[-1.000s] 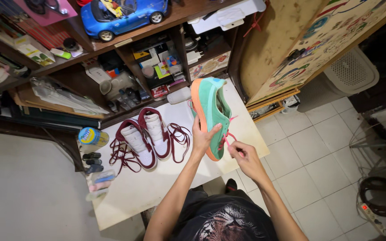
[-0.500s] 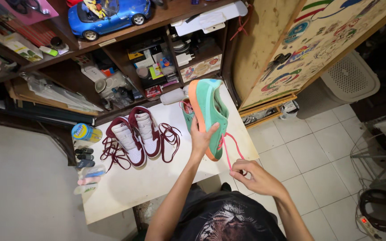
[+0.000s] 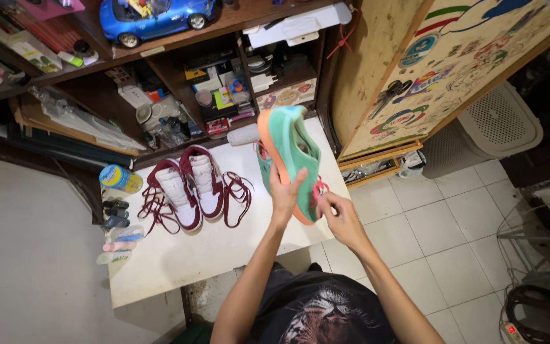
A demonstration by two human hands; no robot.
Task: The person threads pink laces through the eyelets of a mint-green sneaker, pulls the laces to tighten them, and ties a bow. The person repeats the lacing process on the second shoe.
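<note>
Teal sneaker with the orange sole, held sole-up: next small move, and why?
Probably draw the pink lace a little further out. The left hand holds the teal sneaker with the orange sole above the white table, and the right hand pinches the lace right at the shoe, so there seems little slack.

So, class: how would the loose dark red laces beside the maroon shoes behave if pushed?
The laces lie in slack loops on the white table, so they are probably floppy and light. Pushed, they would likely bunch or drag rather than roll.
</note>
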